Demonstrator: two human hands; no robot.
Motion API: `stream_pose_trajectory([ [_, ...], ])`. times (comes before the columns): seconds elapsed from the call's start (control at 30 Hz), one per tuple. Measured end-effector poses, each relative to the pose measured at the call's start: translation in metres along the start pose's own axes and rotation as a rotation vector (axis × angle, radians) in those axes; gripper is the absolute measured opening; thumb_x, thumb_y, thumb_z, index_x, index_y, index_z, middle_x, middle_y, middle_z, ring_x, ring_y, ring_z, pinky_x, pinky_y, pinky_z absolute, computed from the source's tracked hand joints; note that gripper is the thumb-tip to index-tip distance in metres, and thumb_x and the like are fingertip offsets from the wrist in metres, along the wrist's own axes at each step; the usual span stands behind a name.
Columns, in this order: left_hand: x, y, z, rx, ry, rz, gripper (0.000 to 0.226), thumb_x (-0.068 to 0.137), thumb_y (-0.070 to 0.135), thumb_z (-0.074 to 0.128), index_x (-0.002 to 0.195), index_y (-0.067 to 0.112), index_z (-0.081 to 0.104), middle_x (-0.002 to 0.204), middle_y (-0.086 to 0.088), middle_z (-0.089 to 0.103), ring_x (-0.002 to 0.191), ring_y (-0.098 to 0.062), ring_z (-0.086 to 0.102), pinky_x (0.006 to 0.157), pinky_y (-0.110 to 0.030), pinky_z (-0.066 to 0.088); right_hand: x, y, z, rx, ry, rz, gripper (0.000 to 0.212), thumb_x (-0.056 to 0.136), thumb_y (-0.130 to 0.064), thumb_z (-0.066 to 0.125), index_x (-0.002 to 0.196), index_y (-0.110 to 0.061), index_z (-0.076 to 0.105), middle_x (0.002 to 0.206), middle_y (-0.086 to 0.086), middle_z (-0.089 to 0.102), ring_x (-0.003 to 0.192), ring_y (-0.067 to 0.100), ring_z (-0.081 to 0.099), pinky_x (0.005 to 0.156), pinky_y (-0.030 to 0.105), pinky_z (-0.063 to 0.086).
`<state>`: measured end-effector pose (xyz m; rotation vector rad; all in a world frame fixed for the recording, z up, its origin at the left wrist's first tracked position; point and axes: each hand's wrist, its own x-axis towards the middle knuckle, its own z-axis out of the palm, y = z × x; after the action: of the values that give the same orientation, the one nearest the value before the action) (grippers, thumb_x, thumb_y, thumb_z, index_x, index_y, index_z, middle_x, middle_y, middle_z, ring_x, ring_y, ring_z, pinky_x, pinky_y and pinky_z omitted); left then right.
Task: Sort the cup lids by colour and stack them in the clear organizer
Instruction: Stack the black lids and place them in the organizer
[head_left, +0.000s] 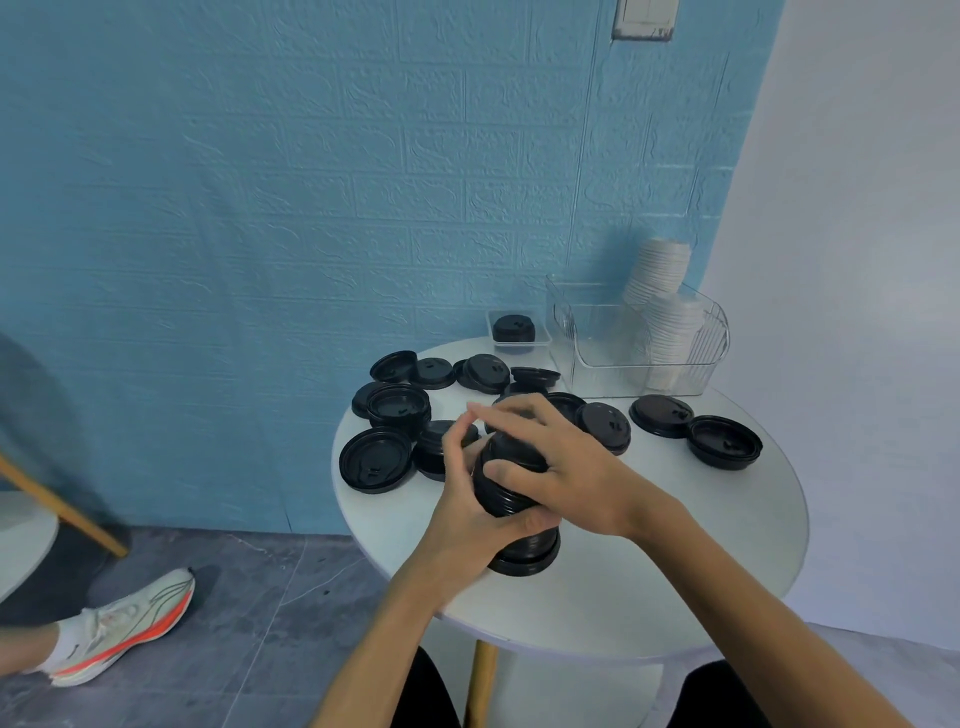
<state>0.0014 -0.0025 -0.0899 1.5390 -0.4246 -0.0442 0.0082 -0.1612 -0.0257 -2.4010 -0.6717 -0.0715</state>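
I see both hands meeting over the near middle of the round white tabletop (675, 571), gripping a tall stack of black plastic cup lids (511, 499) that leans away from me with its base on the table. The left hand (467, 499) wraps the stack from the left, thumb low across its front; the right hand (550, 457) clasps the upper part, fingers spread over the top. Loose black lids (375, 459) lie scattered across the far half of the table, some reaching its left edge. The clear plastic organizer (639, 338) stands at the far edge, holding white stacked lids (670, 332) in its right part, its left part open. A small clear tray (517, 328) with black lids sits just beside it. Bare tabletop lies nearest me and right.
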Motion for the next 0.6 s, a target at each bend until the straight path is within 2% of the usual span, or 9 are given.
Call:
stream_pose_trajectory([
  [0.03, -0.001, 0.002, 0.001, 0.008, 0.007, 0.017, 0.106, 0.074, 0.002, 0.088, 0.145, 0.051, 0.025, 0.124, 0.032, 0.060, 0.118, 0.008, 0.060, 0.090, -0.018, 0.053, 0.000, -0.001, -0.002, 0.018, -0.010, 0.015, 0.066, 0.098, -0.044, 0.060, 0.153, -0.055, 0.026, 0.141, -0.020, 0.032, 0.123, 0.007, 0.052, 0.108, 0.038, 0.045],
  [0.1, 0.000, 0.002, 0.001, 0.050, 0.002, 0.058, 0.094, 0.075, 0.007, 0.088, 0.141, 0.050, 0.038, 0.125, 0.027, 0.062, 0.120, 0.001, 0.060, 0.093, -0.019, 0.052, 0.001, 0.000, -0.006, 0.063, -0.012, 0.033, 0.083, 0.095, -0.045, 0.065, 0.155, -0.055, 0.008, 0.144, -0.022, 0.028, 0.126, 0.014, 0.053, 0.109, 0.040, 0.045],
  [0.2, 0.000, 0.000, -0.001, 0.040, -0.008, 0.051, 0.074, 0.074, 0.009, 0.088, 0.129, 0.043, 0.052, 0.120, 0.017, 0.066, 0.114, -0.009, 0.065, 0.091, -0.027, 0.054, 0.001, 0.002, -0.005, 0.159, -0.056, 0.019, 0.097, 0.092, -0.049, 0.069, 0.156, -0.052, -0.003, 0.152, -0.025, 0.022, 0.141, 0.008, 0.039, 0.115, 0.033, 0.037],
  [0.3, 0.001, -0.001, -0.003, 0.027, -0.021, 0.028, 0.075, 0.073, 0.018, 0.092, 0.132, 0.039, 0.051, 0.123, 0.010, 0.067, 0.116, -0.014, 0.065, 0.096, -0.036, 0.054, 0.004, 0.007, -0.015, 0.338, -0.056, 0.072, 0.084, 0.091, -0.059, 0.059, 0.157, -0.049, 0.008, 0.155, -0.018, 0.032, 0.137, -0.001, 0.043, 0.110, 0.022, 0.038],
  [0.37, 0.001, -0.001, -0.003, 0.027, -0.020, 0.014, 0.081, 0.068, 0.031, 0.092, 0.136, 0.040, 0.049, 0.130, 0.006, 0.064, 0.123, -0.018, 0.062, 0.105, -0.045, 0.051, 0.010, 0.022, -0.027, 0.405, 0.117, 0.164, 0.073, 0.090, -0.063, 0.051, 0.156, -0.041, 0.028, 0.146, -0.014, 0.047, 0.132, 0.003, 0.051, 0.106, 0.022, 0.040],
  [0.43, 0.001, -0.001, -0.004, 0.031, -0.020, 0.003, 0.085, 0.067, 0.036, 0.092, 0.138, 0.041, 0.047, 0.133, 0.006, 0.063, 0.125, -0.019, 0.060, 0.109, -0.050, 0.048, 0.020, 0.054, -0.036, 0.136, 0.312, 0.303, 0.065, 0.093, -0.060, 0.056, 0.149, -0.029, 0.046, 0.146, -0.002, 0.049, 0.136, 0.016, 0.048, 0.111, 0.031, 0.038],
  [0.47, 0.001, -0.001, -0.004, 0.036, -0.025, -0.004, 0.086, 0.067, 0.037, 0.092, 0.139, 0.042, 0.046, 0.133, 0.007, 0.063, 0.126, -0.019, 0.060, 0.109, -0.051, 0.047, 0.025, 0.072, -0.039, -0.009, 0.334, 0.375, 0.063, 0.094, -0.058, 0.059, 0.147, -0.025, 0.049, 0.149, 0.003, 0.047, 0.139, 0.021, 0.045, 0.113, 0.035, 0.035],
  [0.6, 0.001, -0.001, -0.005, 0.044, -0.040, -0.012, 0.086, 0.067, 0.036, 0.092, 0.139, 0.045, 0.046, 0.132, 0.010, 0.063, 0.126, -0.017, 0.060, 0.110, -0.051, 0.047, 0.034, 0.115, -0.033, -0.186, 0.210, 0.562, 0.072, 0.089, -0.065, 0.061, 0.147, -0.025, 0.047, 0.152, 0.012, 0.042, 0.138, 0.033, 0.044, 0.115, 0.045, 0.037],
])
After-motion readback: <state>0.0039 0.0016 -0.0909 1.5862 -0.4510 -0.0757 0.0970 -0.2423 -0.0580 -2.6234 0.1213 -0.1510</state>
